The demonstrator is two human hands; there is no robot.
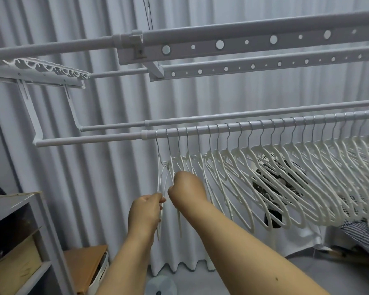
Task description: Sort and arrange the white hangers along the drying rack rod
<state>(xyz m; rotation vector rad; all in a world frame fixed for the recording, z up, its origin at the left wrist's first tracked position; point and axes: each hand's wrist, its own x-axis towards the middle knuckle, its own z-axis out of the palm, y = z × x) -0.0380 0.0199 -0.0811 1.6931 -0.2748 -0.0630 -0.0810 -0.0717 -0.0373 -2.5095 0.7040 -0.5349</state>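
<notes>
Several white hangers [285, 177] hang by metal hooks in a long row on the lower front rod [90, 139] of the drying rack, from the middle to the right edge. The leftmost hanger [160, 184] hangs nearly edge-on. My left hand [146, 211] grips its lower part. My right hand [186, 189] grips the hanger beside it [178, 218], just right of the left hand. The left stretch of the rod is bare.
A second rod [222, 118] runs behind the front one, with perforated rack bars [243, 42] overhead. Grey curtains [94, 188] hang behind. A shelf unit [19, 231] with boxes stands at the left, a striped item [362, 228] at the right.
</notes>
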